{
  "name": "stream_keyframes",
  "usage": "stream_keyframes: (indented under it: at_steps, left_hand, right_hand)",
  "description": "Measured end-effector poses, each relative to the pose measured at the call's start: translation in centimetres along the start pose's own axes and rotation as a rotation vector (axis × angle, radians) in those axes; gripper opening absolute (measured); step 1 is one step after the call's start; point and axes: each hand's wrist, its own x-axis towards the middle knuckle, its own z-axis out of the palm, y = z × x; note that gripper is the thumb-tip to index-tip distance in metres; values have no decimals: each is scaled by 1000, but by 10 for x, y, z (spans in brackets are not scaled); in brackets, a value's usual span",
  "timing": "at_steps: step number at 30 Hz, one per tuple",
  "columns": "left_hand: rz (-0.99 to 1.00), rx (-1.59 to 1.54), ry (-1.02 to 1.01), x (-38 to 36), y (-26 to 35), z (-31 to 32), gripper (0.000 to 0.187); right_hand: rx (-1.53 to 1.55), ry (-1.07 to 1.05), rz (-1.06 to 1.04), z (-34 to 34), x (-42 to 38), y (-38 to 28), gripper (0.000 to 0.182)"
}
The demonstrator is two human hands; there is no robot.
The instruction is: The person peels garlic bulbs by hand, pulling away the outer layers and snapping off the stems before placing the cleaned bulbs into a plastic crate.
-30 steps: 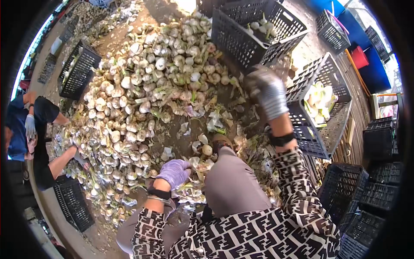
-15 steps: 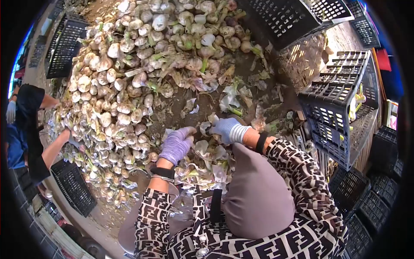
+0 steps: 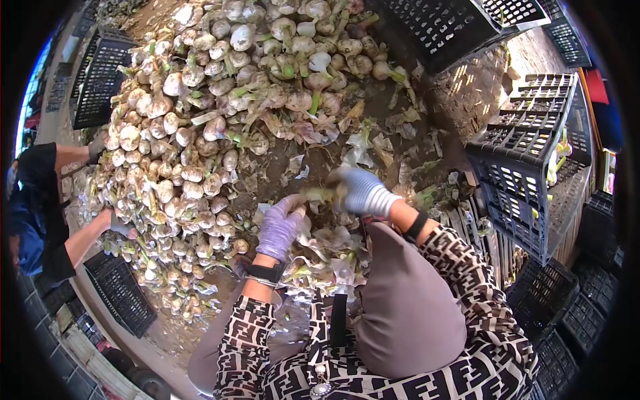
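My left hand (image 3: pixel 280 227), in a purple glove, has its fingers closed at the edge of the garlic pile (image 3: pixel 193 153); a pale stem-like piece, blurred, lies between its fingertips and my right hand. My right hand (image 3: pixel 362 192), in a blue-and-white striped glove, is smeared by motion, its fingers bent round something brownish that cannot be made out. Loose garlic skins (image 3: pixel 327 243) lie below both hands, in front of my knees. More peelings (image 3: pixel 360 150) are scattered on the dark ground beyond them.
A black crate (image 3: pixel 533 160) stands tilted at the right with green stems inside. Another crate (image 3: pixel 447 30) is at the top right. Across the pile at the left, a co-worker's gloved hand (image 3: pixel 122 228) touches the garlic near a low crate (image 3: pixel 120 293). Stacked crates (image 3: pixel 587 293) stand lower right.
My right hand has moved slightly right and blurred, and a gap has opened between my hands. The co-worker's arms have shifted at the left. The whole view has tilted a little.
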Motion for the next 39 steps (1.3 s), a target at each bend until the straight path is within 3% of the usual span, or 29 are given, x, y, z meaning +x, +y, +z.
stream_keyframes:
  at_steps: [2, 3, 4, 6, 7, 8, 10, 12, 14, 16, 18, 20, 22, 26, 28, 29, 30, 32, 37, 38, 39]
  left_hand:
    - [5, 35, -14, -1, 6, 5, 30]
    - [30, -40, -14, 0, 6, 14, 34]
    - [53, -115, -10, 3, 6, 22, 39]
    - [258, 7, -4, 10, 10, 38, 47]
    - [220, -70, 59, 13, 14, 44, 48]
    - [181, -147, 121, 16, 18, 46, 50]
    - [155, -282, 85, 14, 31, 39, 53]
    - [132, -415, 36, 16, 36, 36, 56]
    - [343, -304, 51, 17, 36, 36, 60]
    - [297, -266, 104, 14, 39, 42, 62]
    - [404, 60, 168, 10, 45, 46, 57]
    - [391, 142, 227, 6, 49, 46, 53]
    - [608, 396, 233, 8, 46, 40, 54]
    - [682, 499, 214, 7, 49, 35, 51]
    - [412, -233, 131, 10, 44, 36, 54]
    - [334, -430, 81, 10, 45, 33, 48]
    - [333, -427, 82, 9, 46, 28, 48]
    - [14, -1143, -263, 6, 55, 22, 46]
    - [29, -1130, -272, 8, 63, 18, 53]
    - [153, -890, -155, 5, 68, 24, 55]
    - [270, -647, -40, 2, 73, 27, 57]
  right_hand:
    - [376, 179, 177, -10, -4, 1, 49]
    - [524, 169, 224, -15, -5, 0, 55]
    - [523, 209, 204, -11, -5, -3, 49]
    - [862, 160, 148, -6, -14, -17, 46]
    - [717, 191, 15, -6, -15, -19, 45]
    - [720, 186, 9, -8, -17, -21, 45]
    - [1276, 34, 254, -14, -20, -24, 47]
    - [1164, 118, 301, -20, -19, -26, 50]
    - [1080, 206, 167, -23, -17, -32, 51]
    - [1009, 208, 126, -25, -12, -44, 50]
    - [1108, 208, 145, -27, -11, -51, 41]
    - [1171, 199, 179, -36, -16, -63, 37]
    - [1235, 185, 216, -37, -19, -66, 32]
    - [1074, 167, 231, -38, -22, -59, 24]
    - [1005, 134, 273, -37, -20, -55, 28]
    - [1026, 187, 145, -33, -18, -53, 29]
    - [1043, 239, 17, -31, -18, -52, 30]
    - [1042, 196, -57, -36, -23, -56, 31]
    - [1030, 166, -54, -41, -22, -53, 30]
    - [1034, 165, -72, -45, -22, -56, 30]
    - [1002, 56, 78, -51, -25, -59, 32]
